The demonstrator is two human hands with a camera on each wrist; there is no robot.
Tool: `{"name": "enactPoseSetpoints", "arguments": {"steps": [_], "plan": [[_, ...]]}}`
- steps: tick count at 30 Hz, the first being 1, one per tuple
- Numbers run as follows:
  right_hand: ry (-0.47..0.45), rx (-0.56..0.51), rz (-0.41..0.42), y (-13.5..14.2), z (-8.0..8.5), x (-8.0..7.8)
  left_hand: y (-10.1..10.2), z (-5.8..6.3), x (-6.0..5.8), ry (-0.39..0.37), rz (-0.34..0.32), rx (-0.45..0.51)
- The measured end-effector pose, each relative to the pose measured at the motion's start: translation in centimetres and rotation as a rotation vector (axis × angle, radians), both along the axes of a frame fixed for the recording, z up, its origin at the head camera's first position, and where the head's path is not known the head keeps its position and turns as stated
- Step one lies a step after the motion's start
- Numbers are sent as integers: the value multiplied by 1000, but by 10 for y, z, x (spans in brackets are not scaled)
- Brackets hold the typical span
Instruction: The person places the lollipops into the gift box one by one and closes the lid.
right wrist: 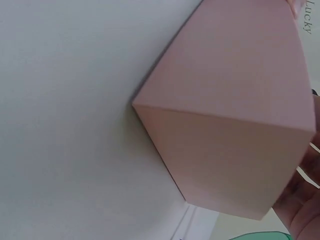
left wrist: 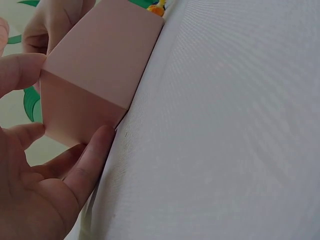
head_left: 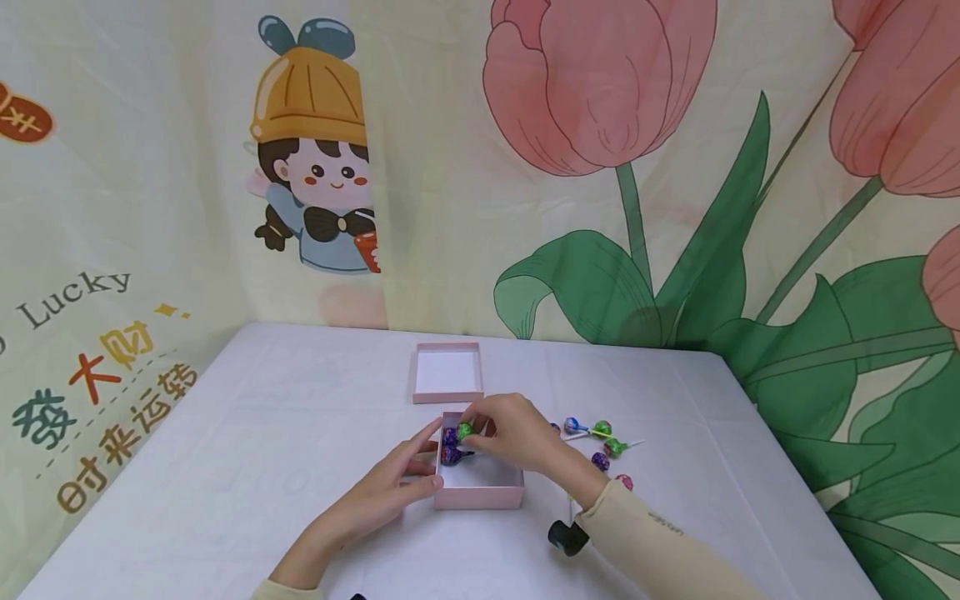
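Note:
A pink open-topped box (head_left: 478,498) stands on the white table. Inside, at its left side, lie purple lollipops (head_left: 451,456). My right hand (head_left: 517,429) reaches in over the box's right side and pinches a green lollipop (head_left: 465,431) beside the purple ones. My left hand (head_left: 397,477) rests against the outside of the left wall, its fingers fairly straight. From the left wrist, the thumb and fingertips of that hand (left wrist: 47,192) touch the box wall (left wrist: 102,55). In the right wrist view the box (right wrist: 220,160) hides what the right fingers hold.
Behind the box lies a matching pink lid (head_left: 448,371), its white inside facing up. Right of the box are scattered several lollipops, among them a green one (head_left: 615,448), a purple one (head_left: 600,461) and a pink one (head_left: 624,482). A black object (head_left: 567,538) shows by the right wrist.

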State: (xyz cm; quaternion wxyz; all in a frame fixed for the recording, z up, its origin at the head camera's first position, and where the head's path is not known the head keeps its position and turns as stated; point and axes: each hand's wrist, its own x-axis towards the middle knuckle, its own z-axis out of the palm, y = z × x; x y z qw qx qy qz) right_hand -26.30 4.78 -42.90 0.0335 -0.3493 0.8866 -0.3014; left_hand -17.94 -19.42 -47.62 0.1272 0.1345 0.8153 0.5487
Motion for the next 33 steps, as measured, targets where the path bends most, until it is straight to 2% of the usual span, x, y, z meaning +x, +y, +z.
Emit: {"name": "enactPoseSetpoints", "arguments": {"steps": [16,24,33], "plan": [[27,31,33,-10,-22,3,1,-1,0,2,-6,5],[106,51,82,-13,-31,4,1,-4,0,15,-7,-6],[171,75,95,-13,-34,4,1,-5,-1,7,9,-22]]}}
